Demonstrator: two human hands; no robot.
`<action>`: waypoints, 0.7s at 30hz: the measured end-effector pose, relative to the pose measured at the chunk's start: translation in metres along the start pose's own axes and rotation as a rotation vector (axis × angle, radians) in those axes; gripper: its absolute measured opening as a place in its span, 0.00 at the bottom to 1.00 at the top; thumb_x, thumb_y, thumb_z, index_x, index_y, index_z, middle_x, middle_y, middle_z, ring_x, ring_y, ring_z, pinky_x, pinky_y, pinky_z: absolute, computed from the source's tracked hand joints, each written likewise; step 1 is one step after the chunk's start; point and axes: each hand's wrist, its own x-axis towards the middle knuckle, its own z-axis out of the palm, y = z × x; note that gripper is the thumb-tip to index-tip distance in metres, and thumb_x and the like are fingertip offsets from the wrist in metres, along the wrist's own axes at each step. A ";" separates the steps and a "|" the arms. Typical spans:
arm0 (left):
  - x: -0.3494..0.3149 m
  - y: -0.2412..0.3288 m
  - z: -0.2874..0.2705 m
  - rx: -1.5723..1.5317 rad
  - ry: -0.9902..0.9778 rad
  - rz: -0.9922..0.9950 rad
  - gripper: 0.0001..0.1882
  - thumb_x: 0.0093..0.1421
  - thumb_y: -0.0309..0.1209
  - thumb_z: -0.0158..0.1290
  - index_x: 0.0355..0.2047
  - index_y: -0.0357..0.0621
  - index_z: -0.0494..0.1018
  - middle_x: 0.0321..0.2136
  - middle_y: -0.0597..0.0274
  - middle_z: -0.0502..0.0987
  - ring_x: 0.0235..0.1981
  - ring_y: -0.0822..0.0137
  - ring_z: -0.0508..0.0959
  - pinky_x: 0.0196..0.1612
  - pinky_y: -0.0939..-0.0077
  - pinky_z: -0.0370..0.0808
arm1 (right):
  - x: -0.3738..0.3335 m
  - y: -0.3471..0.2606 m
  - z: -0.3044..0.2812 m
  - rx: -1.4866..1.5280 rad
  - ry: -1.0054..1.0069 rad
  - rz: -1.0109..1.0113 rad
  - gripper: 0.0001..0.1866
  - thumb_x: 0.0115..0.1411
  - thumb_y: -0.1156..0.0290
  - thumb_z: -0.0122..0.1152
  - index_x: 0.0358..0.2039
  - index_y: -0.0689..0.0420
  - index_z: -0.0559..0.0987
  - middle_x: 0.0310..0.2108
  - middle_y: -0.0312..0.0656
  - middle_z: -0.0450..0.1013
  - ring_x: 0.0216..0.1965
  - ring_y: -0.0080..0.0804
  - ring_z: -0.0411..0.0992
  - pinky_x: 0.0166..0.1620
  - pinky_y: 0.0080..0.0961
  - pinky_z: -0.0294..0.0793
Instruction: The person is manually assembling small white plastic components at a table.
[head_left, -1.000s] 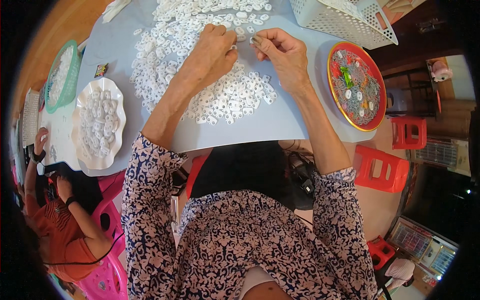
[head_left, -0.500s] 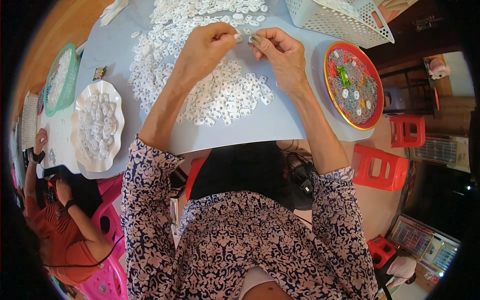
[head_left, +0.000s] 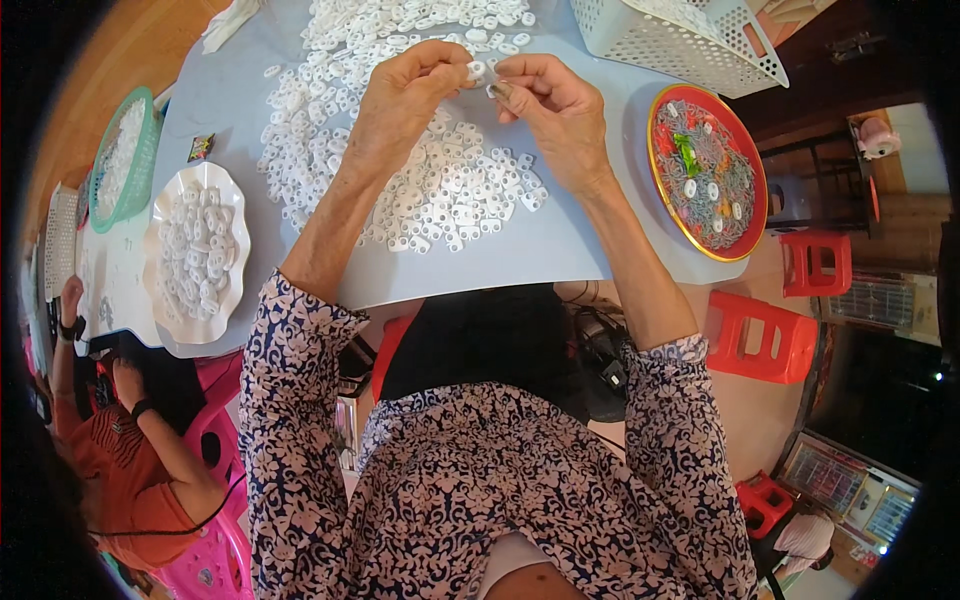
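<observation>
My left hand (head_left: pixel 408 100) pinches a small white oval plastic piece (head_left: pixel 476 70) between thumb and fingertips, above the table. Close beside it, my right hand (head_left: pixel 560 115) has thumb and forefinger brought together, with something tiny at their tips that I cannot make out. Below both hands lies a loose pile of white plastic pieces with dark round holes (head_left: pixel 460 195). More white oval pieces (head_left: pixel 410 18) spread over the far part of the table. To the right stands a red round tray with a gold rim (head_left: pixel 655 150), holding many thin grey bits, a few white ovals and a green wrapper (head_left: pixel 686 153).
A white scalloped dish (head_left: pixel 160 300) of white ovals stands left, near a small wrapper (head_left: pixel 200 147) and a green basket (head_left: pixel 150 150). A perforated white basket (head_left: pixel 690 60) is at far right. Red stools (head_left: pixel 760 335) stand right; a person in orange (head_left: pixel 150 470) sits left.
My hands have drawn a little closer together. The white oval in my left fingers shows more plainly now, and the right fingertips are nearly against it.
</observation>
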 end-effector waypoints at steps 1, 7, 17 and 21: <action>-0.001 0.000 0.000 -0.007 0.010 -0.012 0.10 0.58 0.29 0.51 0.37 0.36 0.75 0.29 0.66 0.75 0.32 0.76 0.72 0.38 0.83 0.67 | 0.000 0.000 0.001 -0.017 0.004 -0.009 0.09 0.58 0.76 0.58 0.40 0.65 0.75 0.28 0.37 0.74 0.28 0.18 0.70 0.33 0.15 0.71; -0.002 0.001 0.004 -0.059 0.044 -0.047 0.09 0.58 0.28 0.51 0.36 0.37 0.75 0.29 0.66 0.75 0.32 0.75 0.73 0.38 0.82 0.68 | 0.000 0.003 0.001 -0.037 -0.005 -0.015 0.12 0.58 0.76 0.59 0.42 0.65 0.73 0.30 0.39 0.75 0.29 0.20 0.71 0.34 0.16 0.74; -0.003 0.000 0.008 -0.103 0.073 -0.037 0.09 0.57 0.29 0.51 0.35 0.38 0.75 0.28 0.66 0.76 0.32 0.76 0.74 0.37 0.81 0.69 | 0.000 0.002 0.004 -0.023 0.004 -0.013 0.11 0.55 0.80 0.58 0.40 0.64 0.72 0.29 0.40 0.75 0.25 0.18 0.72 0.31 0.15 0.74; -0.002 -0.001 0.007 -0.083 0.056 -0.052 0.09 0.57 0.29 0.50 0.35 0.38 0.75 0.29 0.66 0.76 0.32 0.76 0.74 0.37 0.81 0.69 | 0.000 0.002 0.003 -0.074 0.019 -0.017 0.11 0.55 0.79 0.59 0.40 0.64 0.72 0.29 0.40 0.75 0.25 0.18 0.71 0.30 0.15 0.73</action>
